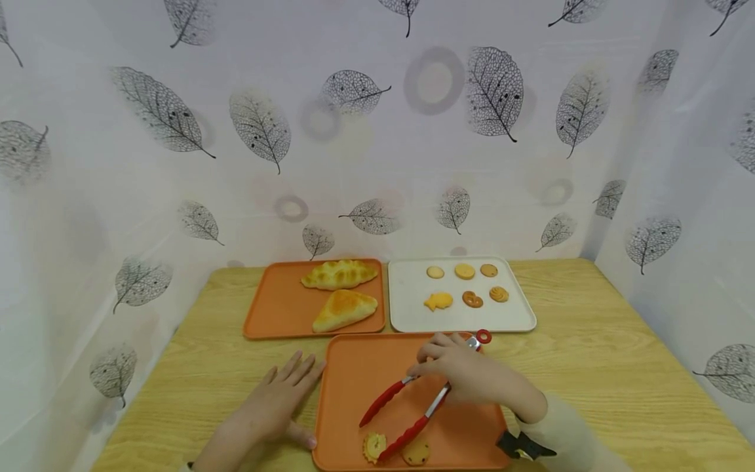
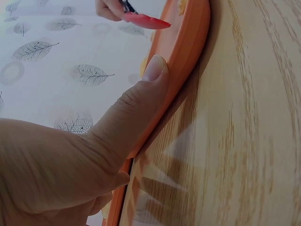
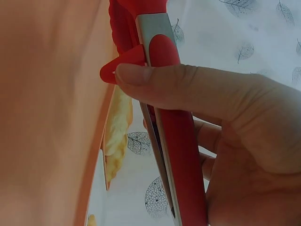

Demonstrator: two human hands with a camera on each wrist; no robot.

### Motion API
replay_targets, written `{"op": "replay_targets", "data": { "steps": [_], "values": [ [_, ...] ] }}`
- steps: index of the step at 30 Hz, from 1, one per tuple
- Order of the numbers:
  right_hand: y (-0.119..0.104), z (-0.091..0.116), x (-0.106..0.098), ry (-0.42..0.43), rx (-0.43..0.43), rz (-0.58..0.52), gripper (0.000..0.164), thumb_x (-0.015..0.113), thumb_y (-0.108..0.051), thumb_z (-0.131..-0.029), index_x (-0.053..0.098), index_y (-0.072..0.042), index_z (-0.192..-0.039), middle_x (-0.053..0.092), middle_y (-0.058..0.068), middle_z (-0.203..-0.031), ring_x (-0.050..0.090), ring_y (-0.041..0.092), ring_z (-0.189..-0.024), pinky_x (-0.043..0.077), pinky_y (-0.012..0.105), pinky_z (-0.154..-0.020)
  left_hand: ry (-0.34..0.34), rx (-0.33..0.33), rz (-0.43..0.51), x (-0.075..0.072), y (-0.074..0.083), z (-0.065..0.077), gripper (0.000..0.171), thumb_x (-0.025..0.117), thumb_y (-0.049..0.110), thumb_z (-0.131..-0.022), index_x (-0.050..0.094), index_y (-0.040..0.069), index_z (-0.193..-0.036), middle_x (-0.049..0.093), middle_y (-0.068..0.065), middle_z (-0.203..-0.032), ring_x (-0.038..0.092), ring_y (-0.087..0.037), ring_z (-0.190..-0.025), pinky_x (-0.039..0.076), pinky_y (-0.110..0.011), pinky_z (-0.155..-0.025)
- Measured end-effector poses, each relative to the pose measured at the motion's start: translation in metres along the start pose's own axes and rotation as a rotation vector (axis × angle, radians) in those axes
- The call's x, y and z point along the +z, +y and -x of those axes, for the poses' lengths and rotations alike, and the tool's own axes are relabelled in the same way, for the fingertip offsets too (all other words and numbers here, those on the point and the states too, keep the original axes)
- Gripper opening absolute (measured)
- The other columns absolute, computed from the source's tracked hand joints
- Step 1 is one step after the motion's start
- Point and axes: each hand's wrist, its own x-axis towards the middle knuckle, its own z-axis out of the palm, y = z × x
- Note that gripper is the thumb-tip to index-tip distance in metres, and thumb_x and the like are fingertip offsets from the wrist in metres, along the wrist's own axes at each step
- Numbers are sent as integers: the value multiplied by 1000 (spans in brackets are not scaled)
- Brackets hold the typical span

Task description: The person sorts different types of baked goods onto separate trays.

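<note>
My right hand [image 1: 463, 370] grips a pair of red-and-silver tongs [image 1: 407, 438] near the ring end, above the front orange tray [image 1: 348, 367]. The tongs' two red arms spread apart. One tip overlaps the gap between a scalloped yellow cookie [image 1: 374, 448] and a round speckled cookie [image 1: 417, 452]; the other points into bare tray. In the right wrist view, the thumb lies across the red handle of the tongs [image 3: 181, 155]. With fingers spread, my left hand [image 1: 268, 406] lies along the tray's left edge, and its thumb touches the rim in the left wrist view.
Behind on the left, another orange tray [image 1: 277, 301] carries a long ridged bread [image 1: 339, 275] and a triangular pastry [image 1: 345, 309]. Beside it a white tray [image 1: 407, 320] bears several small cookies. A leaf-print curtain [image 1: 377, 164] surrounds the wooden table [image 1: 590, 354].
</note>
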Motion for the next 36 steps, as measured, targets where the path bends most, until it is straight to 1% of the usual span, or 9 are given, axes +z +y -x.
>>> {"op": "replay_targets", "data": {
  "steps": [1, 8, 14, 21, 25, 30, 32, 36],
  "values": [
    [-1, 0, 0, -3, -2, 3, 57, 87, -8, -66, 70, -33, -115, 61, -10, -104, 48, 12, -98, 42, 38, -85, 2, -1, 0, 0, 0, 0, 127, 65, 78, -56, 23, 12, -156, 21, -18, -162, 12, -43, -150, 19, -73, -110],
    [-5, -2, -2, -60, 30, -29, 61, 84, -1, -66, 70, -34, -115, 60, -11, -105, 46, 10, -99, 37, 28, -81, -8, 2, 5, -2, 1, 1, 127, 65, 77, -57, 22, 10, -156, 21, -20, -161, 12, -44, -149, 19, -74, -109],
    [-5, -2, -2, -27, -17, -16, 67, 83, 4, -60, 71, -33, -114, 59, -11, -101, 45, 10, -95, 38, 29, -79, -11, 3, 14, -4, 2, 2, 127, 66, 76, -57, 22, 10, -156, 20, -20, -161, 12, -45, -149, 19, -75, -109],
    [-4, -3, 1, -22, -19, -5, 63, 80, 4, -65, 71, -35, -113, 60, -11, -102, 46, 10, -96, 36, 26, -78, -2, 2, 15, -3, 1, 2, 126, 66, 77, -57, 23, 11, -155, 21, -20, -161, 12, -45, -149, 19, -75, -109],
    [-2, -3, 2, 1, -43, 2, 61, 81, 3, -65, 71, -33, -113, 61, -10, -102, 47, 11, -96, 38, 28, -78, -1, 3, 22, -3, 2, 3, 126, 66, 76, -57, 23, 11, -155, 20, -20, -161, 11, -45, -149, 18, -75, -109],
    [2, -2, 3, 26, -50, -2, 61, 84, -4, -62, 71, -34, -113, 61, -11, -102, 46, 10, -97, 41, 34, -84, -1, 10, 20, -3, 2, 2, 126, 66, 76, -58, 22, 10, -156, 20, -21, -161, 12, -45, -149, 19, -75, -108],
    [5, -1, 2, 47, -42, -4, 60, 84, -3, -62, 71, -34, -112, 61, -11, -102, 47, 11, -97, 39, 33, -81, -1, 11, 21, -3, 1, 2, 126, 66, 76, -58, 22, 10, -156, 20, -20, -161, 12, -45, -149, 19, -75, -108],
    [9, 1, -4, 78, -8, -5, 60, 80, 2, -64, 72, -33, -112, 61, -10, -103, 48, 13, -96, 31, 28, -75, -3, 4, 19, -2, 1, 2, 126, 66, 77, -58, 22, 11, -156, 20, -20, -161, 11, -45, -149, 18, -75, -109]
  ]
}}
